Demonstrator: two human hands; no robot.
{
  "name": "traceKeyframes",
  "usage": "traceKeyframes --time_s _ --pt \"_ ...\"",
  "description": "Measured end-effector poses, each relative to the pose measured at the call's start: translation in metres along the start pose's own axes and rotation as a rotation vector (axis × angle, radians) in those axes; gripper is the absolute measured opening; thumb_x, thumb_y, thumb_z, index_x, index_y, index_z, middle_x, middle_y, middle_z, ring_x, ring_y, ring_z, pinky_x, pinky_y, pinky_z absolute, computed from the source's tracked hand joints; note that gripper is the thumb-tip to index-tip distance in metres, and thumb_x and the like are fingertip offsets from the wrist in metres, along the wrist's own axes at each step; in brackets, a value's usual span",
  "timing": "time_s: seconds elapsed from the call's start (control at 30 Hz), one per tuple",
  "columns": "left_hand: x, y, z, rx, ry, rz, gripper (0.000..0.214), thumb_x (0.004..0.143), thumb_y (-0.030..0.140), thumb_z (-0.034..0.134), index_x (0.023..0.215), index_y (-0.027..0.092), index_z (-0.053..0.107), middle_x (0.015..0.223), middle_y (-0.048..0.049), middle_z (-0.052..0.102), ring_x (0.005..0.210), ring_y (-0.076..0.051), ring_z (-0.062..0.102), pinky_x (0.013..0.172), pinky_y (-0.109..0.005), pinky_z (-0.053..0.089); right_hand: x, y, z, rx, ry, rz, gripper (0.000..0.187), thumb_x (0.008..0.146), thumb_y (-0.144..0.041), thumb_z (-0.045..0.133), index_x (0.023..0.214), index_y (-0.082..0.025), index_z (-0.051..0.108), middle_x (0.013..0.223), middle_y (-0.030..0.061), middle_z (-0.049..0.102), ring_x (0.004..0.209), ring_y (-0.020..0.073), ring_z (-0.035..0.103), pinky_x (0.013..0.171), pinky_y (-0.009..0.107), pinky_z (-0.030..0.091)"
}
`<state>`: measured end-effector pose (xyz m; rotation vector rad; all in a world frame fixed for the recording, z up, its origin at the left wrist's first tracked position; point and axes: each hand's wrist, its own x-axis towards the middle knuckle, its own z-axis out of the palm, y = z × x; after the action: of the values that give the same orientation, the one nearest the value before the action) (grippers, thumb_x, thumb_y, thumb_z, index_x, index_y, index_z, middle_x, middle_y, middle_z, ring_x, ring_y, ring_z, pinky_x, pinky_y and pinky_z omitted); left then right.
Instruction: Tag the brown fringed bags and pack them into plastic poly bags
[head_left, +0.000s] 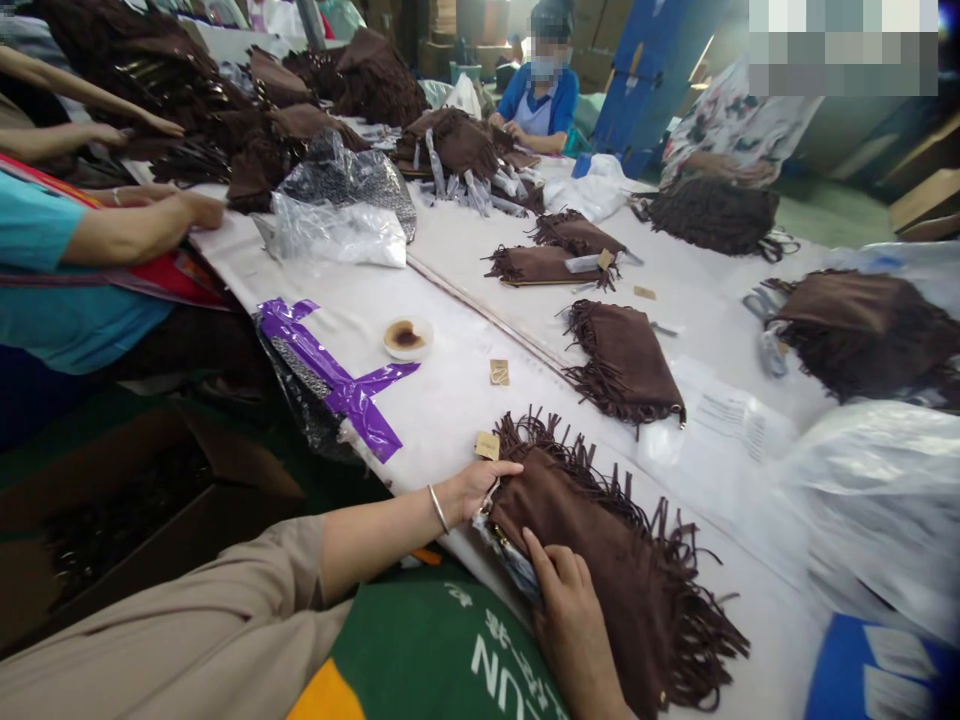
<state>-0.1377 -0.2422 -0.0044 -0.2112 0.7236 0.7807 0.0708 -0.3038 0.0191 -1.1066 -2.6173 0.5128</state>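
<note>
Left grip (476,490) and right grip (570,620), both closed on a fringed brown suede bag (592,560), flat on the white counter (442,430) near its edge; clear plastic wrapping (510,565) at the bag's opening.

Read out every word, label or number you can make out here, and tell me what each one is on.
"UN" in white letters, beside white characters too cut off to read: on the green garment at the bottom of the view.
Printed lines too small to read: on the white paper sheet on the table.
Nothing legible: on the kraft card tag beside the fringed brown suede bag.
</note>
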Motion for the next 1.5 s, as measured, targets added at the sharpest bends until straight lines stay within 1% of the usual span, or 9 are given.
traceKeyframes --time_s 0.33,0.5,0.63,0.73,0.87,1.1,1.2,1.37,1.5 --pt "-0.006 0.011 0.017 0.072 -0.06 0.447 0.049 0.09 0.042 0.037 0.104 0.004 0.062 0.095 -0.0164 0.07 0.096 -0.026 0.066 0.094 -0.041 0.046 -0.005 0.004 0.007 0.089 -0.002 0.029 0.081 0.071 0.004 0.041 0.144 -0.028 0.027 0.101 0.0065 0.053 0.093 0.0235 0.049 0.086 0.04 0.048" --pt "-0.013 -0.007 0.029 0.906 -0.033 0.84 0.058 0.085 0.051 0.05 0.128 0.012 0.051 0.133 -0.013 0.052 0.13 -0.028 0.042 0.113 -0.043 0.026 0.0 -0.004 0.011 0.075 -0.038 0.042 0.073 0.071 0.005 0.044 0.139 -0.022 0.038 0.104 0.0086 0.054 0.094 0.0248 0.049 0.088 0.043 0.047" --pt "-0.007 -0.031 0.03 1.794 -0.003 0.884 0.063 0.082 0.038 0.06 0.137 0.014 0.042 0.149 -0.0115 0.03 0.142 -0.027 0.013 0.118 -0.043 0.007 -0.004 -0.003 0.0 0.165 -0.084 -0.004 0.043 0.081 -0.021 0.06 0.123 -0.023 0.054 0.114 0.0088 0.056 0.101 0.0273 0.051 0.088 0.044 0.048" --pt "-0.005 -0.037 0.027 2.121 0.055 0.912 0.061 0.087 0.041 0.055 0.139 0.015 0.038 0.151 -0.0108 0.026 0.142 -0.025 0.011 0.117 -0.043 0.011 -0.016 0.016 -0.014 0.302 -0.017 0.012 0.033 0.09 -0.031 0.051 0.122 -0.029 0.054 0.119 0.0046 0.057 0.109 0.0213 0.052 0.094 0.037 0.046" --pt "-0.005 -0.038 0.027 2.239 0.054 0.942 0.061 0.089 0.043 0.052 0.141 0.018 0.035 0.152 -0.0094 0.024 0.143 -0.024 0.01 0.117 -0.044 0.011 -0.012 0.054 -0.023 0.109 0.202 0.235 0.037 0.094 -0.036 0.042 0.129 -0.026 0.051 0.13 0.0071 0.054 0.123 0.0227 0.045 0.104 0.043 0.035" --pt "-0.006 -0.039 0.032 2.341 0.035 0.88 0.06 0.092 0.045 0.046 0.143 0.018 0.03 0.152 -0.0095 0.021 0.143 -0.024 0.01 0.117 -0.046 0.013 0.066 0.119 -0.041 -0.006 0.057 0.323 0.041 0.094 -0.039 0.039 0.128 -0.022 0.053 0.136 0.0079 0.051 0.129 0.0252 0.041 0.106 0.046 0.031" --pt "-0.006 -0.038 0.031 2.352 0.032 0.885 0.061 0.091 0.044 0.047 0.144 0.019 0.028 0.153 -0.0088 0.02 0.143 -0.024 0.01 0.117 -0.047 0.013 0.073 0.121 -0.053 -0.008 0.163 0.407 0.049 0.097 -0.038 0.028 0.133 -0.011 0.046 0.138 0.0184 0.046 0.13 0.0301 0.038 0.106 0.052 0.027" --pt "-0.002 -0.039 0.027 2.355 0.011 0.899 0.065 0.091 0.04 0.048 0.146 0.019 0.022 0.153 -0.008 0.019 0.143 -0.023 0.009 0.117 -0.047 0.013 0.068 0.097 -0.041 0.114 0.029 0.224 0.032 0.094 -0.04 0.04 0.115 -0.032 0.062 0.122 -0.002 0.062 0.117 0.0149 0.051 0.104 0.029 0.036" --pt "-0.003 -0.039 0.028 2.363 0.014 0.911 0.063 0.091 0.039 0.048 0.145 0.02 0.023 0.153 -0.0084 0.02 0.142 -0.023 0.011 0.117 -0.048 0.013 0.083 0.1 -0.033 0.137 0.109 0.346 0.041 0.094 -0.035 0.037 0.131 -0.022 0.05 0.137 0.0085 0.049 0.132 0.0236 0.035 0.11 0.045 0.025"
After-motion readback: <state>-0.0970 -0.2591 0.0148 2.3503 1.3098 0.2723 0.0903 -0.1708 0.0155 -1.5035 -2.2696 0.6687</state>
